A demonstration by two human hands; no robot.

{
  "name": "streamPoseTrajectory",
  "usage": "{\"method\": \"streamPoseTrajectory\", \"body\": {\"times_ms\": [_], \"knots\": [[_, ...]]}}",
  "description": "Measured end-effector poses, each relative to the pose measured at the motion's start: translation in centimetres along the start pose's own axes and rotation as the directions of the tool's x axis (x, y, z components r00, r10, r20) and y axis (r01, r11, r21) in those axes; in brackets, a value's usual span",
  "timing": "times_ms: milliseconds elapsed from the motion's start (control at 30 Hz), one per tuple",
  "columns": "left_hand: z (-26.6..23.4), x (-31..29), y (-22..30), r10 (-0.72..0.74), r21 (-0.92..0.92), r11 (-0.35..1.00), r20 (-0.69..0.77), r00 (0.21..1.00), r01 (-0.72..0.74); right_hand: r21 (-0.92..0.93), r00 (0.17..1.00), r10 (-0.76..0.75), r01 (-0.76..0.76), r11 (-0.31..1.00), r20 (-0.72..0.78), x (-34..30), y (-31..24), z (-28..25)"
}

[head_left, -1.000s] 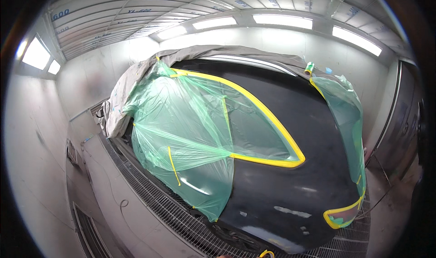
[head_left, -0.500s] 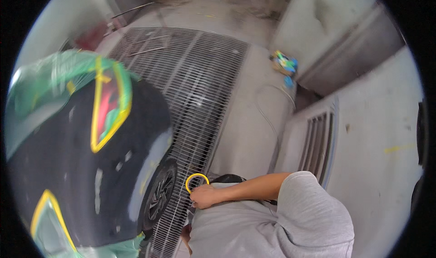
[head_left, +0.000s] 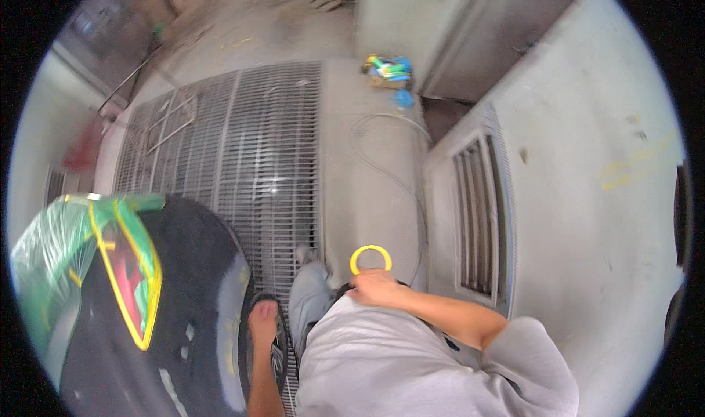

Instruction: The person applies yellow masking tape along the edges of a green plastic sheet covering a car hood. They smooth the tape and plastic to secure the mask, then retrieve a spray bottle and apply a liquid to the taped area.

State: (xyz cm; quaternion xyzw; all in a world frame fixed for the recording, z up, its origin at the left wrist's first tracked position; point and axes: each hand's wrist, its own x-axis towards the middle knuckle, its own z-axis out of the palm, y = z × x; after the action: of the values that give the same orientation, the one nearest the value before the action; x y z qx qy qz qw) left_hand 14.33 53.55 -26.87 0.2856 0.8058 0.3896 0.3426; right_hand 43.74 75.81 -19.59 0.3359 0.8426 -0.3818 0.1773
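Observation:
My right hand (head_left: 376,288) is closed on a roll of yellow masking tape (head_left: 371,249), held in front of my body at the waist. Low on the left, my left hand (head_left: 263,316) hangs near the car's wheel (head_left: 279,351); it is blurred and its fingers cannot be made out. Beside it stands a dark car body (head_left: 191,270) with lighter patches on its panel. Yellow tape edges a light opening (head_left: 126,285) on it, and green masking film (head_left: 51,248) covers the part behind.
Under my feet and ahead runs a metal floor grating (head_left: 257,138), bordered by concrete. A thin hose (head_left: 389,171) curves over the concrete. A box of colourful items (head_left: 388,70) sits by the wall. A louvred vent (head_left: 477,219) is on my right. A thin metal frame (head_left: 170,123) is ahead left.
My view has turned left-to-right, so the car shows farther left and lower. My left hand has come into view beside the wheel. The tape roll stays in my right hand.

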Motion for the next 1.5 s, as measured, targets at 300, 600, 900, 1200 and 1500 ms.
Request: {"method": "streamPoseTrajectory", "body": {"times_ms": [300, 600, 900, 1200, 1500], "knots": [[8.4, 10.9, 2.0, -0.176, 0.250, 0.955, 0.061, 0.982, 0.156, -0.024, 0.981, 0.167, -0.170, 0.985, -0.103, 6.6, 7.0, -6.7], [15.8, 24.9, 1.3, -0.549, 0.184, 0.810, -0.096, 0.830, 0.557, 0.275, 0.940, 0.315, -0.270, 0.923, -0.133, 17.7, 22.1, -20.5], [15.5, 41.8, 8.6, -0.440, 0.100, 0.894, 0.003, 0.898, 0.437, 0.349, 0.695, 0.666, -0.574, 0.741, -0.270, 24.3, 33.7, -32.7], [20.1, 43.5, 10.0, -0.574, 0.014, 0.819, -0.023, 0.819, 0.574, 0.176, 0.705, 0.702, -0.682, 0.710, -0.100, 49.2, 56.0, -45.3], [37.5, 39.2, 23.6, -0.918, 0.690, 0.273, -0.023, 0.396, 0.671, -0.300, 0.801, 0.596, -0.584, 0.754, -0.058, 80.1, 83.0, -51.3]]}}
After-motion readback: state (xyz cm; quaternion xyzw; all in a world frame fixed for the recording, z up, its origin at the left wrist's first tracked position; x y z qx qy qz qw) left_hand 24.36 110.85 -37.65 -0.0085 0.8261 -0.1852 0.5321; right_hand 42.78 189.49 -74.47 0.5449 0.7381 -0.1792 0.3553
